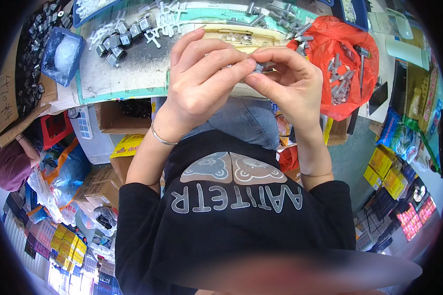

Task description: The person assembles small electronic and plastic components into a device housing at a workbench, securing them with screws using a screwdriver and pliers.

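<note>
Above the near edge of the worktable, my left hand (199, 73) and my right hand (293, 78) meet at their fingertips. Between them is a small grey plastic piece (262, 68), mostly covered by the fingers, so its full shape does not show. Both hands pinch at it. Right behind the hands lies a cream-coloured tray (275, 36) with small pieces in it. To its left are white branched plastic parts (168, 22) and a cluster of grey-and-black square pieces (123, 37). Grey tubular parts (261, 19) lie beyond the right hand.
On the right sits a red plastic bag (325, 42) holding grey parts, with a hammer (363, 61) on it. A blue bin (76, 44) with a clear bag stands left, beside a carton of black pieces (7, 98). Another person's sleeve (15, 167) shows at the left edge.
</note>
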A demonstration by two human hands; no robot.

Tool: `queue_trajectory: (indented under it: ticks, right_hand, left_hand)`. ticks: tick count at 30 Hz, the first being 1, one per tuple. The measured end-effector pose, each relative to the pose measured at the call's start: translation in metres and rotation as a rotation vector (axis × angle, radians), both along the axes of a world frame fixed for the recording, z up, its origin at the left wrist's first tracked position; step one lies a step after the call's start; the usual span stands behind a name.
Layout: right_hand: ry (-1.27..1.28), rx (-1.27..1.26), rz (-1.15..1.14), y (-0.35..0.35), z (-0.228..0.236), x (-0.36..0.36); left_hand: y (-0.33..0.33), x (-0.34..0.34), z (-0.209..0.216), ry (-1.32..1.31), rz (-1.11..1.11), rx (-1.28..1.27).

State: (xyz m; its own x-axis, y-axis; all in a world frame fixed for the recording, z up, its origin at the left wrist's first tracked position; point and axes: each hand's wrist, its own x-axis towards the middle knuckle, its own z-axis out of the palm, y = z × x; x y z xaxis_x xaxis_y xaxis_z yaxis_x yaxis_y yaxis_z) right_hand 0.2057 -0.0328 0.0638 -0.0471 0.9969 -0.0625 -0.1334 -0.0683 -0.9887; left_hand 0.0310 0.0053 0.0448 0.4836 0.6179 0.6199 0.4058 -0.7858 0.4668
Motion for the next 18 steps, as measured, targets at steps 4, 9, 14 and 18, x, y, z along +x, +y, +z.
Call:
queue_trajectory:
  ticks: [4, 9, 14, 18]
  right_hand:
    - [0.030, -0.018, -0.054, -0.003, -0.006, 0.008]
    - [0.110, -0.049, -0.043, -0.005, -0.006, 0.015]
    - [-0.027, 0.039, -0.027, -0.010, -0.014, 0.021]
    - [-0.297, 0.130, -0.080, -0.015, -0.022, 0.031]
  left_hand:
    - [0.001, 0.007, 0.002, -0.122, 0.027, -0.116]
    - [-0.004, -0.003, -0.009, -0.424, 0.047, -0.707]
    - [-0.001, -0.002, -0.014, -0.310, 0.029, -0.590]
    - [-0.004, -0.003, -0.024, -0.110, 0.074, -0.335]
